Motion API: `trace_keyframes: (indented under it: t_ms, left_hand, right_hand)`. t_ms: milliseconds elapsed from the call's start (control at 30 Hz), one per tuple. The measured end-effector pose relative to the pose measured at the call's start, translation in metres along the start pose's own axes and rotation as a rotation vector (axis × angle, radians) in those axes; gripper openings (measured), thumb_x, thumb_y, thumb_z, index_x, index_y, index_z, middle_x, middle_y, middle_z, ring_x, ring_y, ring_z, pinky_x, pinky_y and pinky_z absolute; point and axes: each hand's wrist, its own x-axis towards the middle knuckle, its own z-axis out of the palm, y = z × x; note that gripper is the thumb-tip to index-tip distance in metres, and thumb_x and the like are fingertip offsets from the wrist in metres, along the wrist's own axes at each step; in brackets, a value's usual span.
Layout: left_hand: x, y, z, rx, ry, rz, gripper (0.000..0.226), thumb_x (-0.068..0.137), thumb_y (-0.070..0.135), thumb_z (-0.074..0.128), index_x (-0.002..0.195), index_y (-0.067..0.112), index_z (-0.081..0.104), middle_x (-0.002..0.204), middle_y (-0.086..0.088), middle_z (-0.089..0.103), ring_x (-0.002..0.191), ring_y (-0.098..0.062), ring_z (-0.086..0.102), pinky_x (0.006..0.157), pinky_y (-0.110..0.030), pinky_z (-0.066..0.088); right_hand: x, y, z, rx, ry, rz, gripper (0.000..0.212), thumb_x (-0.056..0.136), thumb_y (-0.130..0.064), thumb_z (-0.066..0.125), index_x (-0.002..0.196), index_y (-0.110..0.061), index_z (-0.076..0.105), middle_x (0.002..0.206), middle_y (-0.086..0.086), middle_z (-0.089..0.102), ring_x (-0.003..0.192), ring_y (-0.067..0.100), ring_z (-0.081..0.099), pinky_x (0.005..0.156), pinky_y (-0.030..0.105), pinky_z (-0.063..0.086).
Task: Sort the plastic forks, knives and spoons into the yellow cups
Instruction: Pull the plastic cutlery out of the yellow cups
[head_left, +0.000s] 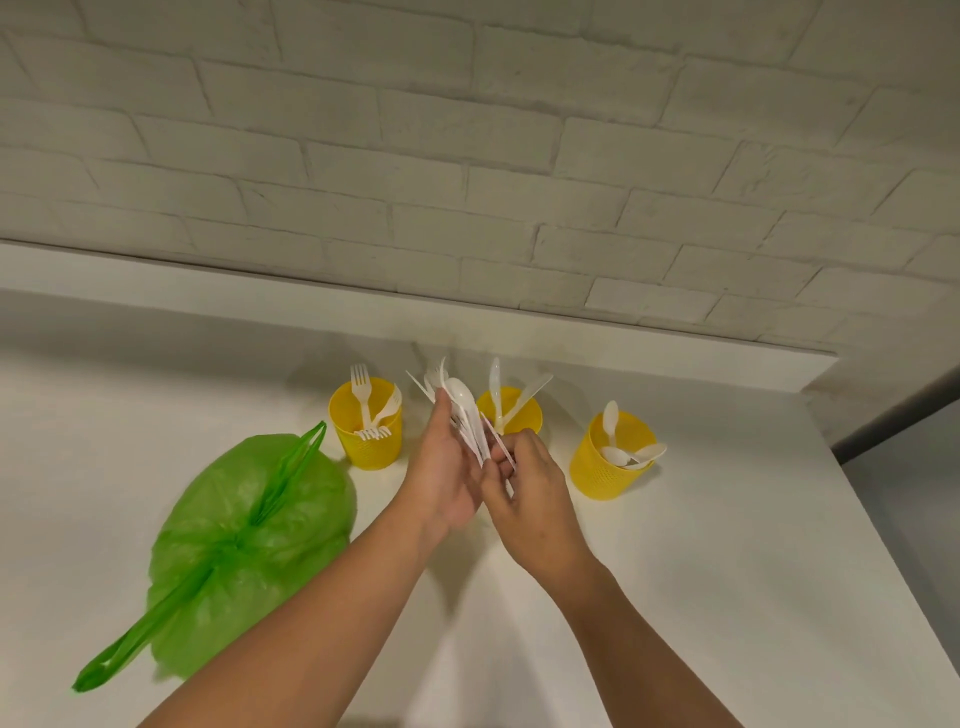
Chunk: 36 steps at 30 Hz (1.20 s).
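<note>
A: Where are you in the sort?

B: Midway, I'd judge. Your left hand (441, 467) is closed around a fanned bundle of white cutlery (462, 410), raised over the table (675, 597) just in front of the middle cup (511, 413). A spoon bowl faces you at the top of the fan, with tines and thin handles spread behind it.

A: And the other hand?

B: Your right hand (535, 499) has its fingertips (506, 452) pinched at the lower end of the bundle, on one thin handle by the look of it (I cannot tell whether that piece is a fork, knife or spoon). The grip is narrow, thumb and forefinger nearly meeting.

A: Where does it go?

B: The three cups stand in a row toward the far edge of the table. The left cup (366, 428) holds forks, the middle one holds knives, and the right cup (610, 457), nearest the right edge, holds spoons. The green bag (244, 540) lies flat near the left side.

A: So the next move?

B: Draw the single piece clear without dragging its neighbours, keep your left hand firm on the rest, check its head, then carry it to the matching cup.
</note>
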Motion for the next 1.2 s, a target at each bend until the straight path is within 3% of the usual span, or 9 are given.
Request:
trace_keyframes:
  t_ms: [133, 267, 433, 533, 667, 733, 833, 967, 1200]
  left_hand:
    - [0.007, -0.005, 0.001, 0.034, 0.150, 0.125, 0.068, 0.099, 0.071, 0.032, 0.083, 0.012, 0.062, 0.068, -0.009, 0.053, 0.064, -0.023, 0.059, 0.078, -0.038, 0.053]
    - [0.009, -0.016, -0.006, 0.122, 0.220, 0.210, 0.058, 0.101, 0.067, 0.034, 0.099, 0.016, 0.063, 0.067, -0.001, 0.053, 0.051, -0.014, 0.046, 0.059, -0.030, 0.044]
    - [0.005, -0.018, -0.019, 0.123, 0.119, 0.171, 0.057, 0.097, 0.072, 0.034, 0.103, 0.021, 0.059, 0.069, -0.003, 0.047, 0.050, -0.013, 0.033, 0.051, -0.026, 0.030]
    - [0.003, -0.019, -0.030, 0.102, 0.027, 0.104, 0.062, 0.086, 0.078, 0.043, 0.109, 0.022, 0.060, 0.072, -0.003, 0.048, 0.051, -0.013, 0.033, 0.050, -0.026, 0.030]
    - [-0.003, -0.016, -0.043, 0.260, -0.059, 0.118, 0.020, 0.103, 0.030, 0.059, 0.121, 0.020, 0.057, 0.077, 0.000, 0.044, 0.052, -0.008, 0.031, 0.046, -0.020, 0.029]
    - [-0.006, -0.014, -0.045, 0.322, -0.054, 0.122, 0.024, 0.104, 0.013, 0.057, 0.128, 0.015, 0.058, 0.077, -0.001, 0.046, 0.051, -0.008, 0.032, 0.044, -0.020, 0.027]
    - [-0.011, -0.009, -0.044, 0.271, -0.078, 0.103, 0.029, 0.105, 0.015, 0.053, 0.133, 0.013, 0.060, 0.077, -0.006, 0.054, 0.050, -0.011, 0.037, 0.041, -0.020, 0.028]
    - [-0.015, -0.003, -0.048, 0.229, -0.115, 0.086, 0.035, 0.104, 0.018, 0.050, 0.136, 0.013, 0.063, 0.075, -0.006, 0.052, 0.048, -0.012, 0.038, 0.041, -0.021, 0.033]
    - [-0.019, -0.001, -0.050, 0.275, -0.183, 0.057, 0.030, 0.093, 0.021, 0.067, 0.122, 0.013, 0.065, 0.062, 0.002, 0.035, 0.039, -0.004, 0.027, 0.035, -0.017, 0.025]
  right_hand:
    - [0.000, -0.012, 0.001, 0.300, 0.136, 0.071, 0.005, 0.103, -0.006, 0.049, 0.100, -0.009, 0.050, 0.099, -0.005, 0.069, 0.093, 0.009, 0.070, 0.075, 0.022, 0.053]
    - [0.011, -0.027, -0.011, 0.630, 0.240, 0.215, 0.007, 0.107, -0.007, 0.041, 0.103, -0.004, 0.046, 0.076, 0.003, 0.068, 0.071, 0.016, 0.070, 0.069, 0.033, 0.058]
    - [0.038, -0.006, -0.012, 0.699, 0.240, 0.371, 0.011, 0.092, -0.018, 0.048, 0.093, -0.028, 0.053, 0.062, -0.006, 0.045, 0.058, 0.013, 0.042, 0.061, 0.033, 0.036]
    - [0.055, 0.000, -0.013, 0.766, 0.236, 0.416, 0.013, 0.096, -0.018, 0.050, 0.093, -0.017, 0.063, 0.058, -0.007, 0.043, 0.055, 0.011, 0.040, 0.057, 0.031, 0.033]
    - [0.087, -0.006, -0.018, 0.795, 0.253, 0.344, 0.019, 0.107, -0.007, 0.036, 0.096, -0.012, 0.051, 0.063, 0.002, 0.054, 0.062, 0.022, 0.063, 0.056, 0.029, 0.047]
    - [0.101, -0.008, -0.016, 0.849, 0.280, 0.292, 0.020, 0.107, -0.004, 0.034, 0.099, -0.013, 0.050, 0.067, 0.006, 0.050, 0.059, 0.024, 0.057, 0.056, 0.028, 0.047]
    - [0.112, -0.001, -0.006, 0.758, 0.313, 0.235, 0.026, 0.105, 0.000, 0.033, 0.102, -0.017, 0.052, 0.067, 0.005, 0.043, 0.059, 0.022, 0.043, 0.057, 0.029, 0.043]
    - [0.111, 0.024, 0.012, 0.549, 0.199, 0.327, 0.028, 0.102, -0.001, 0.038, 0.101, -0.024, 0.054, 0.073, 0.004, 0.059, 0.066, 0.020, 0.058, 0.074, 0.036, 0.051]
    - [0.091, 0.024, 0.006, 0.184, 0.248, 0.197, 0.050, 0.088, -0.015, 0.062, 0.137, -0.016, 0.053, 0.126, 0.000, 0.063, 0.111, 0.012, 0.059, 0.096, 0.027, 0.045]
